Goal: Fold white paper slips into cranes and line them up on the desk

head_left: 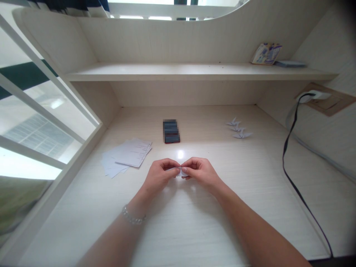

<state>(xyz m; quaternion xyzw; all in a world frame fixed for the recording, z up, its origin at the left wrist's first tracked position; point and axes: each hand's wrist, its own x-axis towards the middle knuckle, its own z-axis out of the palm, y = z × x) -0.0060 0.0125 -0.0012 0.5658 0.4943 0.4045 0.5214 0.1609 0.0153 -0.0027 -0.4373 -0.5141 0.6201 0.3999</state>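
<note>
A small piece of folded white paper (183, 173) is pinched between my two hands, just above the desk in the middle. My left hand (162, 172) grips its left side with thumb and fingers, a beaded bracelet on that wrist. On the other side, my right hand (200, 171) holds the paper between thumb and index finger. Most of the paper is hidden by my fingers, so its exact shape cannot be made out. Several folded paper cranes (239, 129) stand in a row at the back right. Loose white paper sheets (135, 152) lie overlapping to the left of my hands.
Behind my hands lies a dark phone-like rectangle (171, 131), its surface blurred. A black cable (286, 148) runs from the wall socket (329, 98) down the desk's right side. A shelf (167, 70) spans the back, bearing a small colourful packet (266, 54). White bars (41, 107) border the left.
</note>
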